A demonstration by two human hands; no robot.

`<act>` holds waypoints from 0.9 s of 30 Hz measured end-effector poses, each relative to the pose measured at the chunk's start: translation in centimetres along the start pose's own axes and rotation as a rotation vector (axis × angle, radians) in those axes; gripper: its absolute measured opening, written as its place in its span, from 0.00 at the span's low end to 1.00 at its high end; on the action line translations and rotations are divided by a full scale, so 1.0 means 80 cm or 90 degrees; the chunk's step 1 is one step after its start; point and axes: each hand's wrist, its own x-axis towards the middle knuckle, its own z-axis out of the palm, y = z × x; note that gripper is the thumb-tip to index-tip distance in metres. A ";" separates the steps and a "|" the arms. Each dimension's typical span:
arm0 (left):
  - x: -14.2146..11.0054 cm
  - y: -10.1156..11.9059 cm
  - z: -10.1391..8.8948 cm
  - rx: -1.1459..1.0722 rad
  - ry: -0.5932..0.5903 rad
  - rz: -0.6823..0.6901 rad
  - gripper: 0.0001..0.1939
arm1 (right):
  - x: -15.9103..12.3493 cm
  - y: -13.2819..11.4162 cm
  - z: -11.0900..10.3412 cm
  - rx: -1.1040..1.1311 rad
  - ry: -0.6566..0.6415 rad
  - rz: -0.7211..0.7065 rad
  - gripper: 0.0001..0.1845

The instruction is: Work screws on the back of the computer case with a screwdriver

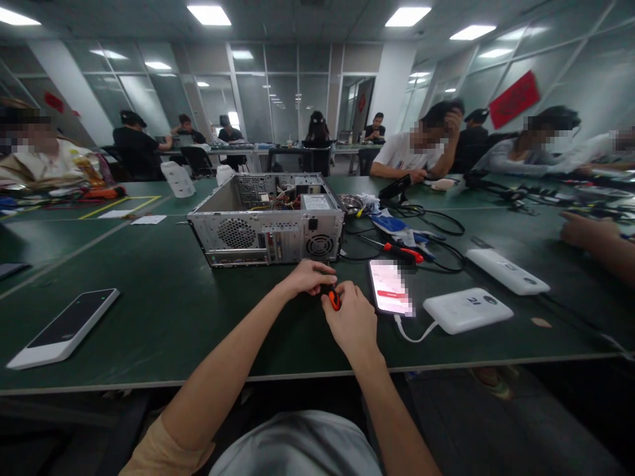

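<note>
1. Filling the middle of the frame, a dark green tabletop [163, 311] runs wide under white ceiling light panels, with glass partition walls at the back of an office room.
2. Other people sit along the far edge and the upper right of the frame; a co-worker's hand [578, 229] rests on the tabletop at the right edge.
3. At centre, an open grey metal computer case [268, 218] lies on its side, its perforated rear panel and fan grille facing the camera, just above the hands.
4. The left hand [310, 276] and the right hand [353, 318] meet low of centre, both closed around a small orange-and-black tool [334, 299]; most of it is hidden by the fingers.
5. Right of the hands lie a lit smartphone [390, 288], cabled to a white rounded power bank [467, 309], and a second white power bank [507, 271] beyond.
6. A red-handled screwdriver [403, 252] and black cables [441, 228] lie beside the case.
7. At lower left, a white-edged flat device with a dark glossy screen [64, 328] lies well apart.
</note>
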 end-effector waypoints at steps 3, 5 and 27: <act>-0.001 0.000 -0.003 -0.045 -0.021 -0.005 0.14 | 0.003 0.004 0.003 0.014 0.011 -0.001 0.09; -0.002 -0.001 -0.005 -0.081 -0.042 -0.023 0.15 | 0.005 0.006 0.003 0.021 0.004 0.003 0.10; -0.005 0.003 0.005 -0.089 0.027 -0.025 0.08 | 0.004 0.017 0.006 0.138 0.055 -0.042 0.16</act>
